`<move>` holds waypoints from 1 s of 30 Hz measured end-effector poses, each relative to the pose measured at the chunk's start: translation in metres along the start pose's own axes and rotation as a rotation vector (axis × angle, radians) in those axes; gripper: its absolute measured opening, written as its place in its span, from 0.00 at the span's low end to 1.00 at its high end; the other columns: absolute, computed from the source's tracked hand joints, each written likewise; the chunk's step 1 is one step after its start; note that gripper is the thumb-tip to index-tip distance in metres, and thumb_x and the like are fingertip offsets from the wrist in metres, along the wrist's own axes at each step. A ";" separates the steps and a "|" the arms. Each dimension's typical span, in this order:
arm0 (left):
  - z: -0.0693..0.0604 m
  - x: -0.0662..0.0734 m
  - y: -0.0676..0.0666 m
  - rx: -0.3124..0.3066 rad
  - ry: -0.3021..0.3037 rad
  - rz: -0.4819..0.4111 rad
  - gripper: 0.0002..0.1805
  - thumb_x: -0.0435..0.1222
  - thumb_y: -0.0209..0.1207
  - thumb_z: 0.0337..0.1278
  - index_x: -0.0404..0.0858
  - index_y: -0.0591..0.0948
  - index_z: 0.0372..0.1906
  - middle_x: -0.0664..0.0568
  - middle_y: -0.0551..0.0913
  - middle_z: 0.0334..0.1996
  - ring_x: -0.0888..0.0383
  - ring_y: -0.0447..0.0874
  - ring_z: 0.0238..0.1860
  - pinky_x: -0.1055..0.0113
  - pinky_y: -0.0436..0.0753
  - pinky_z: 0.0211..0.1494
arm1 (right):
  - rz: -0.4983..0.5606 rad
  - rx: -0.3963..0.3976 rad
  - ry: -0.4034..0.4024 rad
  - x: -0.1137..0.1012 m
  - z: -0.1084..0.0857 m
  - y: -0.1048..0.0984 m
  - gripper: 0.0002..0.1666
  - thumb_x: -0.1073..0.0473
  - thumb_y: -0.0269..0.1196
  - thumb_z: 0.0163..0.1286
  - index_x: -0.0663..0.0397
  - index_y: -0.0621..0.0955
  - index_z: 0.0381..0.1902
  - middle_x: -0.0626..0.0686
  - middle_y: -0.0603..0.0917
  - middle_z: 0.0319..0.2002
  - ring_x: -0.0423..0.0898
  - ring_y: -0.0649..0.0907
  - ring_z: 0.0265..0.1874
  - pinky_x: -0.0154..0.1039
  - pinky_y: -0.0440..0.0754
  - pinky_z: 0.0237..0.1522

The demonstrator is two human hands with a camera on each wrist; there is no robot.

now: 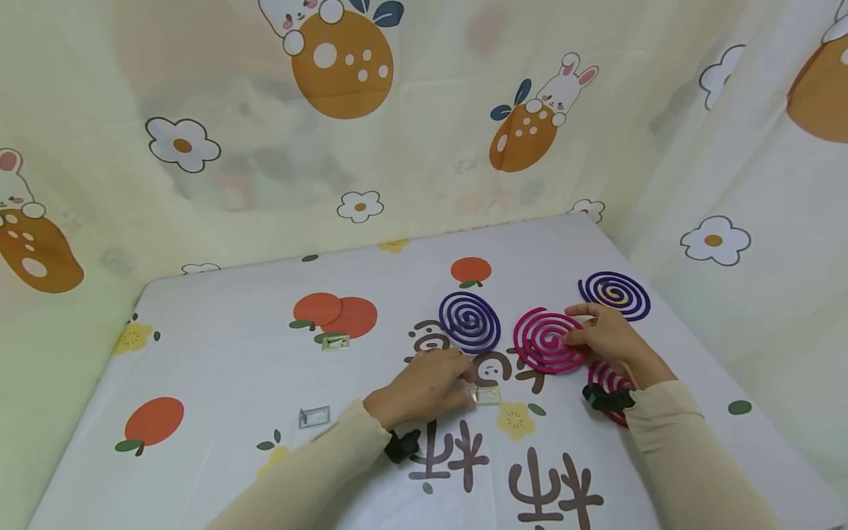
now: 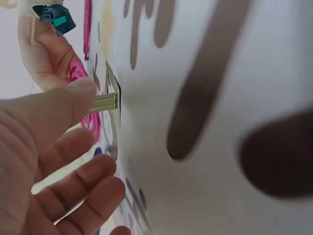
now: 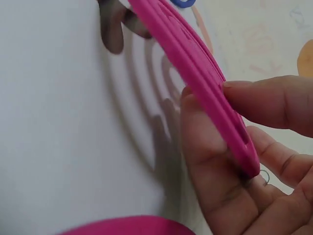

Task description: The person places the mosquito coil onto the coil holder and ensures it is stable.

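Observation:
A pink spiral coil (image 1: pixel 550 341) is tilted up from the table, its right edge pinched between the thumb and fingers of the right hand (image 1: pixel 612 342); the right wrist view shows this coil (image 3: pixel 200 83) edge-on in the hand (image 3: pixel 259 147). The left hand (image 1: pixel 424 386) is beside a small gold metal stand (image 1: pixel 486 396). In the left wrist view the thumb of the left hand (image 2: pixel 63 156) overlaps the stand's upright tab (image 2: pixel 105 102), while its other fingers are loosely bent and apart from the thumb.
One blue coil (image 1: pixel 469 322) lies left of the raised pink coil, another (image 1: pixel 615 295) behind the right hand. A second pink coil (image 1: pixel 616 418) is partly under the right wrist. Another gold stand (image 1: pixel 336 343) and a silver stand (image 1: pixel 314 417) are on the left.

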State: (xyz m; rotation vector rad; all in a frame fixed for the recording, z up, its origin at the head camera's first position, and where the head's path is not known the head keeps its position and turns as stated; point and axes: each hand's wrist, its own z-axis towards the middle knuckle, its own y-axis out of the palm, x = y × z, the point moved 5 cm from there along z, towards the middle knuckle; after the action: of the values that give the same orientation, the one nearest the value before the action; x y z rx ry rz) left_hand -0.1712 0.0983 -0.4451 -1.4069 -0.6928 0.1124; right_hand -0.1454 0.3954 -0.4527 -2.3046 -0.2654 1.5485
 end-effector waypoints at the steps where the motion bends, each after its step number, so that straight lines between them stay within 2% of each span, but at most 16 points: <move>1: -0.004 0.001 0.000 0.004 0.012 0.039 0.16 0.47 0.72 0.60 0.48 0.88 0.50 0.58 0.84 0.46 0.60 0.80 0.48 0.59 0.79 0.54 | 0.007 0.005 -0.001 0.000 -0.001 0.001 0.42 0.67 0.68 0.69 0.70 0.63 0.76 0.50 0.75 0.32 0.40 0.79 0.29 0.35 0.81 0.30; 5: -0.019 0.004 0.002 -0.012 0.045 0.159 0.21 0.53 0.69 0.63 0.51 0.87 0.57 0.52 0.81 0.59 0.53 0.78 0.60 0.53 0.78 0.61 | 0.047 0.020 0.000 -0.001 -0.004 0.003 0.43 0.67 0.68 0.70 0.67 0.62 0.77 0.49 0.74 0.32 0.39 0.79 0.28 0.34 0.81 0.30; 8: -0.029 0.007 0.004 -0.047 0.042 0.180 0.24 0.56 0.65 0.66 0.54 0.84 0.63 0.50 0.77 0.68 0.50 0.72 0.70 0.49 0.72 0.70 | 0.076 0.037 -0.005 -0.002 -0.009 0.006 0.43 0.67 0.68 0.70 0.66 0.62 0.78 0.49 0.76 0.34 0.39 0.80 0.28 0.33 0.81 0.30; 11: -0.034 0.009 0.006 -0.073 0.033 0.188 0.28 0.58 0.63 0.68 0.56 0.81 0.68 0.49 0.72 0.74 0.48 0.67 0.75 0.45 0.68 0.74 | 0.098 0.047 -0.012 -0.003 -0.013 0.008 0.42 0.68 0.67 0.71 0.64 0.63 0.77 0.49 0.78 0.35 0.39 0.80 0.28 0.33 0.80 0.29; 14: -0.038 0.009 0.007 -0.095 0.027 0.191 0.30 0.60 0.60 0.69 0.57 0.77 0.72 0.48 0.68 0.77 0.47 0.63 0.78 0.41 0.66 0.75 | 0.125 0.041 -0.020 -0.004 -0.017 0.012 0.41 0.68 0.67 0.71 0.63 0.63 0.78 0.49 0.79 0.36 0.40 0.81 0.29 0.33 0.79 0.28; 18: -0.040 0.009 0.010 -0.115 0.020 0.194 0.32 0.61 0.59 0.69 0.58 0.74 0.75 0.47 0.65 0.79 0.45 0.60 0.79 0.38 0.64 0.75 | 0.194 0.020 -0.019 -0.003 -0.021 0.017 0.41 0.69 0.66 0.71 0.63 0.62 0.78 0.48 0.83 0.37 0.40 0.86 0.33 0.33 0.82 0.32; 30: -0.041 0.012 0.014 -0.119 0.010 0.200 0.36 0.63 0.59 0.67 0.61 0.70 0.77 0.46 0.62 0.80 0.40 0.59 0.80 0.37 0.65 0.73 | 0.428 -0.062 -0.066 -0.008 -0.039 0.035 0.34 0.73 0.64 0.71 0.64 0.66 0.72 0.50 0.89 0.40 0.43 0.89 0.38 0.34 0.87 0.45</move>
State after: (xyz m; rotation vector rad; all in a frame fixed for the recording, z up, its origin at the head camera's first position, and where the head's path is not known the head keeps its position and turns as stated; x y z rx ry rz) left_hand -0.1368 0.0713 -0.4544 -1.5881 -0.5564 0.2241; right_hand -0.1140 0.3534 -0.4460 -2.4754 0.1820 1.8360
